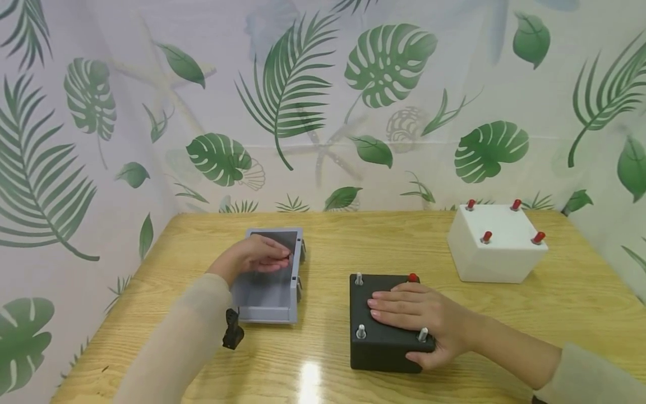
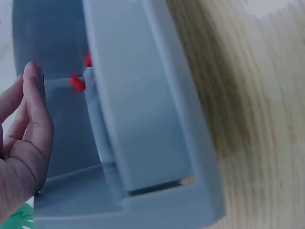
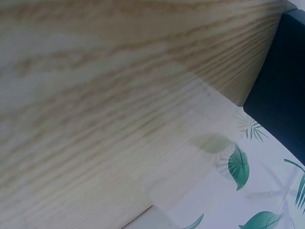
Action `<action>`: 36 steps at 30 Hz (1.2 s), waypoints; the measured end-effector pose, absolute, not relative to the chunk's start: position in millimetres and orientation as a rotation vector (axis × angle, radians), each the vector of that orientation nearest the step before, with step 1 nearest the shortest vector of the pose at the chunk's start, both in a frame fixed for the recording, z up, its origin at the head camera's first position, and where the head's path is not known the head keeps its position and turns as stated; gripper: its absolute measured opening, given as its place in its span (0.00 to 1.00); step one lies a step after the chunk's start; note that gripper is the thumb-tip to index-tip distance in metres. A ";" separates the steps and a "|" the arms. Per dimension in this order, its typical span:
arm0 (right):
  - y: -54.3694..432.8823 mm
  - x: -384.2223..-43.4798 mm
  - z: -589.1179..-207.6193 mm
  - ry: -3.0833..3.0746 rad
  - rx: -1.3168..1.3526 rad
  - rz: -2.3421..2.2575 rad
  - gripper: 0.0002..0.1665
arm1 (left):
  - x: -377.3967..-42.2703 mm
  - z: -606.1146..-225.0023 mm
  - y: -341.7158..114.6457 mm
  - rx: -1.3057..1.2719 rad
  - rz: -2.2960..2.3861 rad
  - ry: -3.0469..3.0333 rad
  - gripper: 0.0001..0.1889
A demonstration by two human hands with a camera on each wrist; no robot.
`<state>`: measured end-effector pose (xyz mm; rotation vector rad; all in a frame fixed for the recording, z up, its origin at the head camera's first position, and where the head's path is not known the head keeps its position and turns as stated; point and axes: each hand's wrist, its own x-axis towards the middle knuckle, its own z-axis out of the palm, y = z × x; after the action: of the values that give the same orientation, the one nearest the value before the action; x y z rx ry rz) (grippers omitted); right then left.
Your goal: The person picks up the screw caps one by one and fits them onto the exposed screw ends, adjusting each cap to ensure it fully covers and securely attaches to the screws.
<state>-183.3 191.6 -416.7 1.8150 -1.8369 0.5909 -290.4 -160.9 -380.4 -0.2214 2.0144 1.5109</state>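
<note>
My left hand (image 1: 262, 255) is over the grey plastic bin (image 1: 264, 314), thumb and fingers drawn close together. In the left wrist view its fingertips (image 2: 32, 71) are above the bin's inside; I cannot tell whether they pinch anything. Small red caps (image 2: 77, 83) show down in the bin. My right hand (image 1: 419, 308) rests across the top of the black box (image 1: 383, 356), fingers extended and thumb by its front side. Bare metal bolts (image 1: 361, 332) stick up from three corners of that box, and a red cap (image 1: 413, 278) covers the far right one.
A white box (image 1: 494, 264) with red-capped posts (image 1: 487, 237) stands at the back right of the wooden table (image 1: 323, 252). Behind the table hangs a leaf-patterned cloth (image 1: 313, 112). A small black clip-like piece (image 1: 232, 330) is by the left sleeve.
</note>
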 end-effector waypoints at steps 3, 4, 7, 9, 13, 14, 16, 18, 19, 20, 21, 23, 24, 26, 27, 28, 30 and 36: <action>191.2 -184.3 -416.7 -1.811 1.828 0.597 0.35 | -290.2 -375.9 -163.6 -0.208 1.513 2.026 0.16; 191.1 -184.3 -416.6 -1.806 1.833 0.597 0.35 | -290.2 -373.9 -164.6 -0.199 1.507 2.029 0.16; 191.2 -184.3 -416.7 -1.808 1.839 0.598 0.36 | -290.6 -365.8 -165.8 -0.168 1.508 2.028 0.16; 191.8 -184.1 -416.1 -1.824 1.844 0.596 0.36 | -290.8 -358.9 -164.7 -0.149 1.513 2.025 0.16; 193.6 -184.4 -413.9 -1.872 1.863 0.609 0.38 | -289.1 -346.5 -159.9 -0.107 1.520 2.007 0.14; 194.0 -184.7 -413.3 -1.876 1.873 0.618 0.38 | -288.1 -344.2 -158.0 -0.092 1.513 2.007 0.14; 194.7 -185.0 -412.2 -1.884 1.886 0.632 0.39 | -285.5 -340.3 -153.6 -0.059 1.494 2.001 0.16; 194.8 -185.1 -411.5 -1.878 1.894 0.644 0.40 | -282.5 -337.5 -148.7 -0.019 1.471 2.005 0.17; 194.9 -185.2 -411.5 -1.876 1.896 0.649 0.39 | -281.1 -336.3 -146.2 -0.003 1.457 2.007 0.17; 194.9 -185.1 -411.4 -1.871 1.898 0.653 0.39 | -279.7 -335.3 -143.9 0.015 1.440 2.011 0.17; 194.9 -184.9 -411.3 -1.872 1.896 0.654 0.39 | -278.4 -334.2 -141.7 0.025 1.428 2.011 0.16; 194.7 -184.7 -411.6 -1.866 1.894 0.662 0.39 | -276.3 -332.6 -137.9 0.045 1.415 2.012 0.14; 195.0 -184.6 -411.6 -1.868 1.892 0.663 0.39 | -275.5 -331.9 -136.3 0.049 1.410 2.009 0.13; 195.0 -184.5 -412.1 -1.867 1.890 0.666 0.40 | -274.0 -330.5 -133.4 0.048 1.405 2.005 0.11; 195.2 -184.4 -412.1 -1.869 1.888 0.665 0.40 | -273.3 -329.9 -132.2 0.051 1.403 2.001 0.10; 195.3 -184.4 -412.4 -1.873 1.887 0.668 0.41 | -272.5 -329.3 -131.1 0.060 1.402 1.997 0.10; 196.1 -184.2 -412.7 -1.886 1.877 0.664 0.41 | -271.1 -328.4 -128.8 0.083 1.407 1.991 0.10; 197.3 -183.6 -415.7 -1.912 1.854 0.670 0.39 | -264.8 -324.9 -121.5 0.192 1.408 1.989 0.13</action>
<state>-183.6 197.3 -415.7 1.8536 -1.9125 0.6698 -264.8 -121.5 -324.9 0.1918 1.9893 1.4076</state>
